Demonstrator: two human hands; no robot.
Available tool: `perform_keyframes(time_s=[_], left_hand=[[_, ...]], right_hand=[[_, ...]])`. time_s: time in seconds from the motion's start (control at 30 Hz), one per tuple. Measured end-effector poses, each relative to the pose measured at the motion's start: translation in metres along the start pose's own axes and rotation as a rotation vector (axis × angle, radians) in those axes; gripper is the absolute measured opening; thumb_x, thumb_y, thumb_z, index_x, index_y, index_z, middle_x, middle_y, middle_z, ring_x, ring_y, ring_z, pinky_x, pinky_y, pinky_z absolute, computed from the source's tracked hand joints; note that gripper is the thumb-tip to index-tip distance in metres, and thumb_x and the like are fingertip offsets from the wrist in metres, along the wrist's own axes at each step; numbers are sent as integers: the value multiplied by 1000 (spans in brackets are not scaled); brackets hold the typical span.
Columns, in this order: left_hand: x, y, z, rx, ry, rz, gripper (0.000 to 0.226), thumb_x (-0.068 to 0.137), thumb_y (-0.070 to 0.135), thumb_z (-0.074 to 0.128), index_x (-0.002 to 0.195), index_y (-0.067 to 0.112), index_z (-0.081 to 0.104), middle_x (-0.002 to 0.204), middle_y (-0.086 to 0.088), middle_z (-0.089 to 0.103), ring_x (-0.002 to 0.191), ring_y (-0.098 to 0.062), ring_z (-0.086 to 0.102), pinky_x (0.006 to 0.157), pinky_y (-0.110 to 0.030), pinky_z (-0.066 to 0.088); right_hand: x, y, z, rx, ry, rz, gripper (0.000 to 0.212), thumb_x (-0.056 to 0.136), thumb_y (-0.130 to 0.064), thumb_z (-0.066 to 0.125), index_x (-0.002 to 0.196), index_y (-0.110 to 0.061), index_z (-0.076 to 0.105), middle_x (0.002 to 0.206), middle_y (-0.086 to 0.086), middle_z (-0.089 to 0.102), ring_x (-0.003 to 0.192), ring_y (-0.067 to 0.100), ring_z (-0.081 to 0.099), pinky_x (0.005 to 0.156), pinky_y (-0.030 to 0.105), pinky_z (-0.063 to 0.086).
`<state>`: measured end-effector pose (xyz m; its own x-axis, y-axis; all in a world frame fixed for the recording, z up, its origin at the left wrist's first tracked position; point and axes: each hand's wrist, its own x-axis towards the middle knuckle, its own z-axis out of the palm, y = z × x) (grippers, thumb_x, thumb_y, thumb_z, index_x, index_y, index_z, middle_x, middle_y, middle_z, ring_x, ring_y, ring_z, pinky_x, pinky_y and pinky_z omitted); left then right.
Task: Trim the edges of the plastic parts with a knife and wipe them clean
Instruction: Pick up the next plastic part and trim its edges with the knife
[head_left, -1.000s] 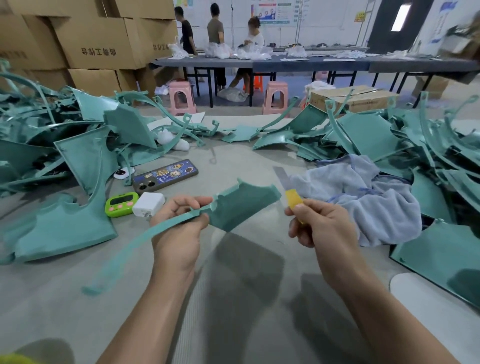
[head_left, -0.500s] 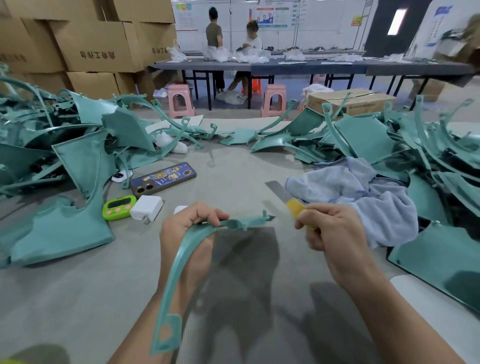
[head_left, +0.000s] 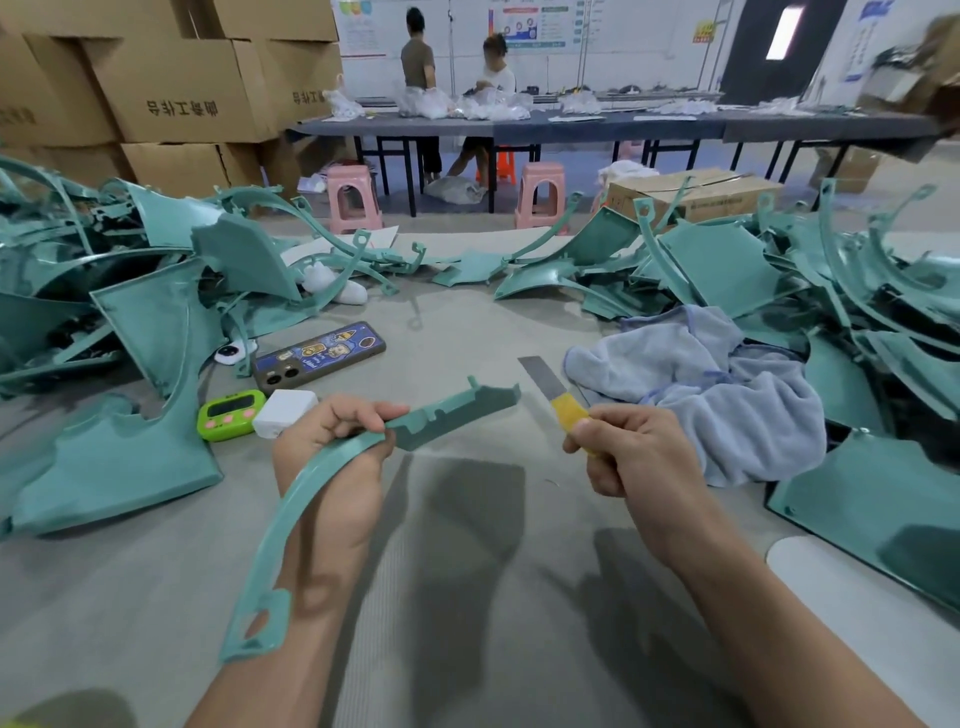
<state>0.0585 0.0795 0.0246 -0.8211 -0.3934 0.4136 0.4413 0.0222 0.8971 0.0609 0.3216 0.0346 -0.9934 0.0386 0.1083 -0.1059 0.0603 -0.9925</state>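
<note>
My left hand (head_left: 332, 467) grips a teal plastic part (head_left: 447, 415) near where its wide ribbed end meets a long curved strip; the strip arcs down past my wrist to a tab with a hole. My right hand (head_left: 634, 457) grips a knife (head_left: 550, 389) by its yellow handle. The flat grey blade points up and left, a short gap from the part's wide end. A crumpled light blue cloth (head_left: 717, 395) lies on the table just right of the knife.
Piles of teal plastic parts fill the table's left (head_left: 130, 332) and right (head_left: 779, 291) sides. A phone (head_left: 319, 358), green timer (head_left: 228, 415) and white charger (head_left: 285, 413) lie left of my left hand. Cardboard boxes (head_left: 171, 88), pink stools and two people stand beyond.
My left hand has turned the part, so its wide end shows more of its ribbed face and the long strip swings down toward me. The knife stays raised, blade a bit more upright.
</note>
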Motion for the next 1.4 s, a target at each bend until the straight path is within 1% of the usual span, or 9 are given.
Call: perform_keyframes(time_s=[0.13,0.27,0.43,0.6,0.83,0.97,1.1,1.27,1.4], left_hand=[[-3,-1,1,-8,-23,25,60,76,-32,55,62,26,62,80,-1,77,83,-13,73,74,-21,56],[0,-2,-1,-10,-11,16,60,76,-32,54,60,26,62,79,1,77,83,-11,73,73,-19,55],[-1,-2,0,-26,-14,-7,61,78,-31,55,59,27,62,80,-1,77,83,-12,74,71,-17,55],[0,-2,0,-58,-9,-32,60,77,-31,55,58,25,62,78,0,77,81,-10,74,70,-18,55],[13,-6,-8,-257,77,-229,53,76,-32,48,63,19,50,70,9,71,68,-4,67,65,-16,53],[14,-9,-10,-310,61,-279,57,76,-34,45,59,20,49,68,8,68,65,-5,65,63,-17,53],[13,-11,-11,-232,27,-229,58,75,-32,50,57,23,54,72,8,72,71,-5,67,68,-17,54],[15,-14,-12,-199,7,-225,61,75,-32,51,53,25,57,71,10,70,71,-6,65,70,-20,53],[15,-14,-13,-204,-4,-227,60,75,-32,51,54,24,56,72,9,70,71,-7,66,71,-20,54]], right_hand=[[-4,0,8,0,-147,41,19,76,-17,66,64,-2,67,45,5,38,40,14,30,46,25,22],[5,7,1,-521,116,106,17,78,-13,68,67,0,66,48,3,43,47,16,35,52,31,30],[-5,1,10,-35,-71,-14,31,68,-31,66,68,0,65,45,4,37,44,16,28,46,25,22],[6,10,3,-433,180,96,13,76,-19,68,67,-9,70,44,-4,43,43,12,34,50,30,33],[2,2,4,308,0,98,37,96,-5,56,63,-13,71,41,6,33,38,16,21,49,34,15],[-2,2,12,240,-126,190,31,96,-5,56,67,-7,69,41,6,33,39,15,19,50,32,14],[1,-1,-2,-52,-6,292,24,86,-3,60,62,-4,64,41,2,31,37,14,20,44,24,16],[2,-5,-8,306,9,171,31,91,0,55,61,-3,60,40,1,27,36,14,16,48,30,13],[1,-4,0,108,-59,288,27,90,-1,56,63,-3,62,42,3,28,39,14,17,48,29,12]])
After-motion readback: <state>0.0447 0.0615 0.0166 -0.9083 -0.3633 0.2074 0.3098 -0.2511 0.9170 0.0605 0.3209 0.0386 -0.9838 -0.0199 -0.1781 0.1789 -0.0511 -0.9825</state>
